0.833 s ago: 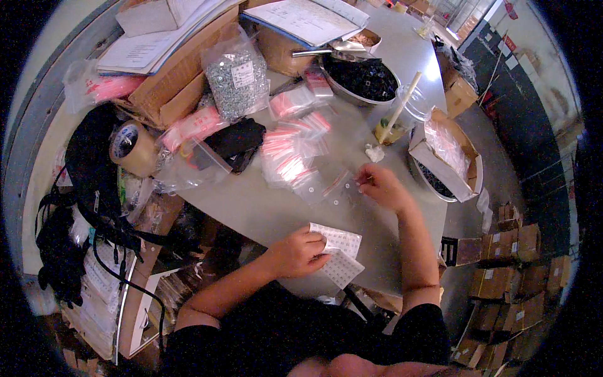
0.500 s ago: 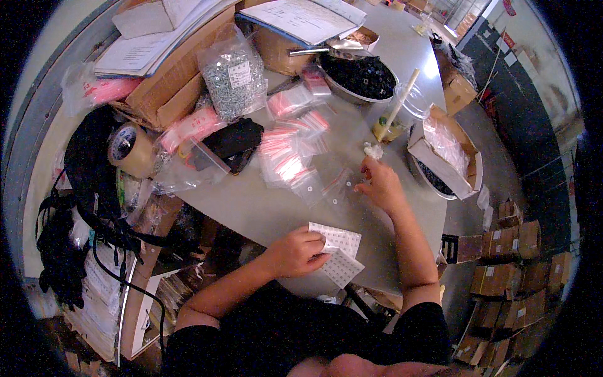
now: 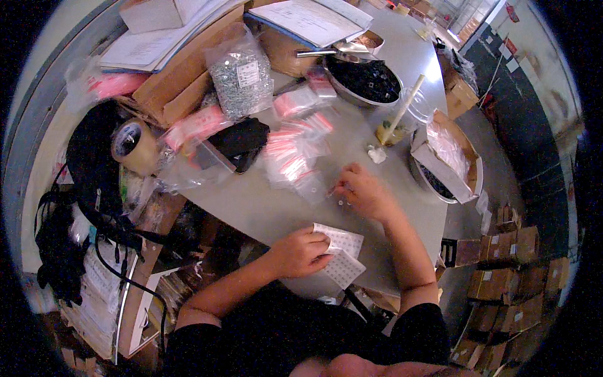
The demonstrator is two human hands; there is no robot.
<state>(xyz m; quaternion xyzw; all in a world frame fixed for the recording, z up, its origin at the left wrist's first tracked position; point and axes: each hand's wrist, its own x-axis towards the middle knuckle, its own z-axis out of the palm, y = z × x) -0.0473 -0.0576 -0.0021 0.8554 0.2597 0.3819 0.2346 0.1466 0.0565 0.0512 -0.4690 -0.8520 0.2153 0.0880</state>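
My left hand (image 3: pixel 299 252) is closed on a folded white sheet of small printed stickers (image 3: pixel 345 267) at the table's near edge. Farther forward, my right hand (image 3: pixel 365 191) is blurred by motion, its fingers down by a small clear zip bag (image 3: pixel 340 202) on the tabletop. Whether those fingers grip anything is not clear. Just left of it lies a spread of small zip bags with red strips (image 3: pixel 290 154), some overlapping. A crumpled white tissue (image 3: pixel 377 154) sits beyond my right hand, beside a plastic cup with a straw (image 3: pixel 388 133).
A bag of metal hardware (image 3: pixel 239 81) leans against a cardboard box (image 3: pixel 173 94) at the back left. Behind stands a bowl of black parts (image 3: pixel 364 81). An open carton (image 3: pixel 449 154) rests on another bowl at right. A tape roll (image 3: pixel 133 147) is at left.
My right hand has drawn back from the tissue and moved left and nearer, to the small zip bags. The tissue now lies by the cup. My left hand keeps the sheet.
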